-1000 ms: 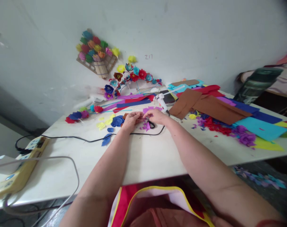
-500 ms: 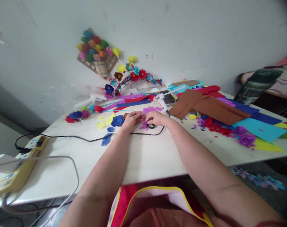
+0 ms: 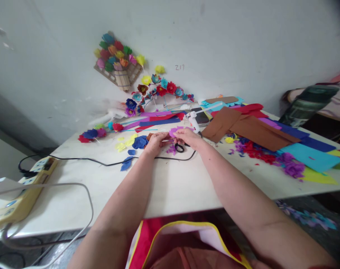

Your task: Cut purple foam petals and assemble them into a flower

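Observation:
My right hand (image 3: 187,137) pinches a purple paper piece (image 3: 173,132) between thumb and fingers. Close beside it, my left hand (image 3: 158,140) has its fingers drawn together at the piece's left edge; whatever they grip is hidden. Just below the hands lie black-handled scissors (image 3: 179,148) and small purple scraps (image 3: 170,150). To the left of my left hand are a dark blue paper flower (image 3: 140,142), yellow petals (image 3: 130,140) and loose blue petals (image 3: 127,163). Behind my right hand a white glue gun (image 3: 192,120) rests on the table.
A black cord (image 3: 102,163) crosses the table to a yellow power strip (image 3: 27,190) at left. Brown paper sheets (image 3: 265,130) and red scraps (image 3: 256,151) lie at right, near a dark bottle (image 3: 308,102). Finished paper flowers (image 3: 171,88) stand by the wall.
My right hand has lifted slightly off the purple scraps and now has a purple piece at its fingertips. More of the scissors shows. The view has shifted a little.

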Motion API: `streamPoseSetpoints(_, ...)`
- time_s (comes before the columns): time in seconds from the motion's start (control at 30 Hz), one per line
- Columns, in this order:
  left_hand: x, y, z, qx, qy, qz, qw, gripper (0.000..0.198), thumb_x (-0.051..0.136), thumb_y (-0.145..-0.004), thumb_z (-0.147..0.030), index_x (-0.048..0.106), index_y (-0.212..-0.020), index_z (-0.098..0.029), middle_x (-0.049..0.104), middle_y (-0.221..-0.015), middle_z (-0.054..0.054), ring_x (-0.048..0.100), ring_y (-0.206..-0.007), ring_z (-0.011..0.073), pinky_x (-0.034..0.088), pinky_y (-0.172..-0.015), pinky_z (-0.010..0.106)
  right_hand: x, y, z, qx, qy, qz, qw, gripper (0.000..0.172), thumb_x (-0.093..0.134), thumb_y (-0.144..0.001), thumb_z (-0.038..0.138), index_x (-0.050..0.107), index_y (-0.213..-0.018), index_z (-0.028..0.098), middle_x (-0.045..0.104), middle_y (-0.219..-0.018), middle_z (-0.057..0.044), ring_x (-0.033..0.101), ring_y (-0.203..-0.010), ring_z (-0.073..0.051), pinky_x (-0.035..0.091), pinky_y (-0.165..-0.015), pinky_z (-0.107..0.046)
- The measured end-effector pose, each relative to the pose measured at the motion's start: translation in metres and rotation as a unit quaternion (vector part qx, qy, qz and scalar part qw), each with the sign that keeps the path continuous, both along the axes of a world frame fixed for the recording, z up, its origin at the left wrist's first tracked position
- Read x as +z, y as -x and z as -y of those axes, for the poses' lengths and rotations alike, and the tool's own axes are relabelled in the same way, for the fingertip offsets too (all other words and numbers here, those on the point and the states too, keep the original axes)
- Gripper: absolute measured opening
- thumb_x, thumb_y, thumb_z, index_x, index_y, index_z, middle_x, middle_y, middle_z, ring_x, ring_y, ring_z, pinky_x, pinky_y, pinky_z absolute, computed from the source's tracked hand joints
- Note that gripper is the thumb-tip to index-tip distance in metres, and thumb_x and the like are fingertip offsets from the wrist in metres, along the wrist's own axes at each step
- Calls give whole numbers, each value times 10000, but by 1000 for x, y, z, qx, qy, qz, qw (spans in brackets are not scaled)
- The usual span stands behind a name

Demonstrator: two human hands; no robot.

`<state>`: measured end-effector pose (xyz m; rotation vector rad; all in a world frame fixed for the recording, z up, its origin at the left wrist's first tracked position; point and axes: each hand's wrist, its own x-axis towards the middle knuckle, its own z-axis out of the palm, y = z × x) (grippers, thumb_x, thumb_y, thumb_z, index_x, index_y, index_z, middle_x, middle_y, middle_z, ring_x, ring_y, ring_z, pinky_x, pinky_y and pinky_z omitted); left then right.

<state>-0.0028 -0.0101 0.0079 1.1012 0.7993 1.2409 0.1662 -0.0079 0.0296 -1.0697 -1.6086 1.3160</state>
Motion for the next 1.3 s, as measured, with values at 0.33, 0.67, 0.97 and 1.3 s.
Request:
streamPoseSetpoints(0.33, -1, 1, 1, -28, -6, -14, 999, 288, 806, -597, -300, 698, -800, -127, 711, -793, 83, 674, -831, 215, 517, -783, 339, -4, 4, 2, -27, 35, -41, 998, 293, 597, -881, 261, 561, -616, 141, 574, -509, 8, 438, -394, -57, 293, -385, -174)
streamPoseSetpoints(0.67, -3, 3, -2, -24, -7, -20, 999, 279, 782, -629, -341, 695, -778, -121, 713, -811, 100, 675, -895, 251, 522, -817, 386, -4, 9, 5, -44, 46, -49, 997, 320, 562, -911, 251, 530, -609, 151, 539, -496, 26, 416, -381, -50, 299, -371, -164)
streamPoseSetpoints(0.97, -5, 3, -3, -27, 0, -14, 1000, 290, 810, -601, -308, 698, -795, -125, 716, -818, 93, 680, -870, 247, 514, -810, 380, -5, 10, 4, -54, 47, -55, 996, 338, 541, -926, 279, 512, -613, 155, 529, -487, 22, 425, -385, -56, 309, -361, -161)
streamPoseSetpoints(1.3, -3, 1, -1, -39, -6, -22, 999, 345, 841, -570, -296, 718, -851, -139, 717, -806, 64, 665, -753, 180, 506, -801, 349, -6, 10, 4, -51, 42, -53, 996, 319, 524, -937, 302, 511, -648, 167, 517, -498, 33, 410, -379, -60, 292, -373, -182)
